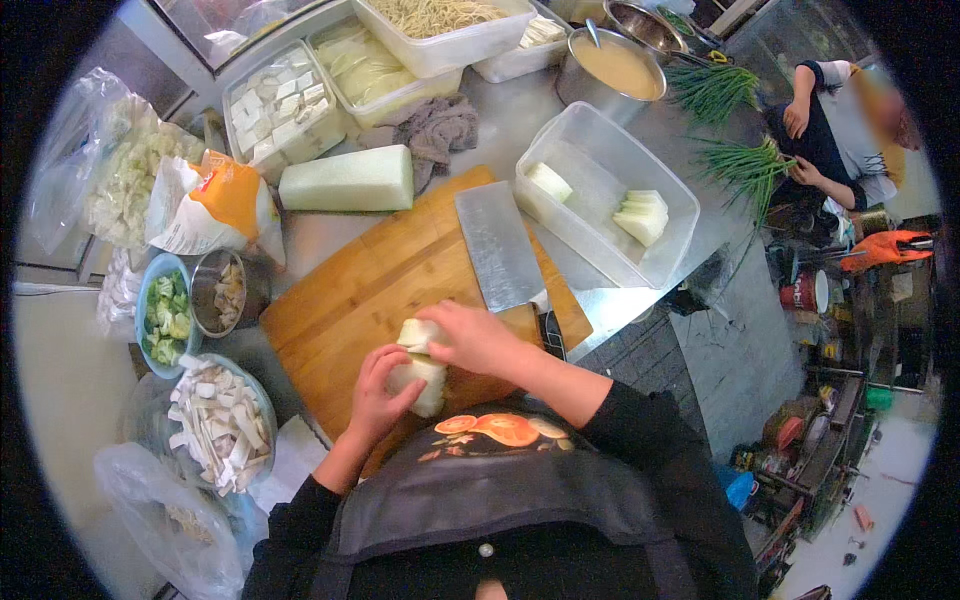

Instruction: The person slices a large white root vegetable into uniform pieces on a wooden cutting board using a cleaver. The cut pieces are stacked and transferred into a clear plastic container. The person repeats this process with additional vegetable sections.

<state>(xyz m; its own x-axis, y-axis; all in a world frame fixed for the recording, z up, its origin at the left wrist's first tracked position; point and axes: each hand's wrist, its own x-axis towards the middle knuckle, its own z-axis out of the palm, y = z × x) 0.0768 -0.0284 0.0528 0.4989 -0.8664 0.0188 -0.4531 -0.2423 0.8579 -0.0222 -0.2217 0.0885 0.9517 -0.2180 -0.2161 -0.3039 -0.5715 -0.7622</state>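
On the wooden cutting board (360,270), close to my body, lie pale pieces that look like peeled winter melon. My left hand (382,393) curls its fingers and thumb around the nearer melon piece (428,388). With its fingertips, my right hand (470,338) grips the farther melon piece (415,336). A cleaver (500,245) rests flat on the board beyond my right hand, its handle toward me. Past the board's left far edge sits a long, pale green melon block (347,180). A clear plastic bin (672,262) at the right holds a melon chunk (549,183) and a sliced stack (640,217).
Left of the board stand a bowl of broccoli (167,318), a metal bowl (250,290) and a bowl of sliced white pieces (222,425). Tofu (285,105), noodles (430,18) and a pot (612,68) line the back. A person (850,130) holds green stalks (745,165).
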